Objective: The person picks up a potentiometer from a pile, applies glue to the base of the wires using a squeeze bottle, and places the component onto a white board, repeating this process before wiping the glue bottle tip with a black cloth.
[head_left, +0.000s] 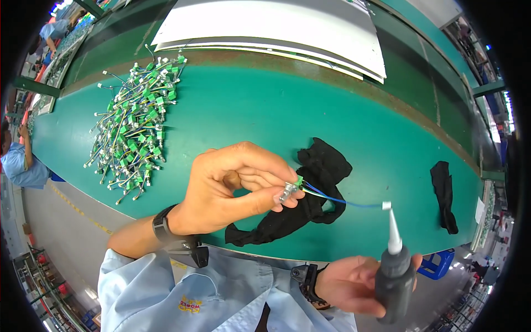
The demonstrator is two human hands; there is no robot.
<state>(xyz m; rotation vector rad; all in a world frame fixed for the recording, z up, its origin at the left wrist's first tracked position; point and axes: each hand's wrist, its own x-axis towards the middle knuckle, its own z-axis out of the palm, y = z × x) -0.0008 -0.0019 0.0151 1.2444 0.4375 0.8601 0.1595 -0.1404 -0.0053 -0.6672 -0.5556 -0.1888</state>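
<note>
My left hand (pixel 235 185) pinches a small wired part (pixel 290 191) with a green block and metal threaded ends between thumb and fingertips. Blue and pale wires (pixel 332 198) run rightward from it to a little white connector (pixel 386 205). Wrapped around a dark squeeze bottle (pixel 395 279) is my right hand (pixel 354 285). The bottle stands upright, its pale tapered nozzle (pixel 394 229) pointing up, with the tip at or very near the white connector; I cannot tell whether they touch. Behind my left hand, a crumpled black cloth (pixel 287 216) lies on the green table (pixel 238 99).
A heap of similar wired parts (pixel 135 127) covers the table's left side. White sheets (pixel 271 27) lie beyond the far edge. Another black cloth piece (pixel 443 196) rests at the right. A blue stool (pixel 437 264) stands below the table's right edge. A person (pixel 25 160) sits at far left.
</note>
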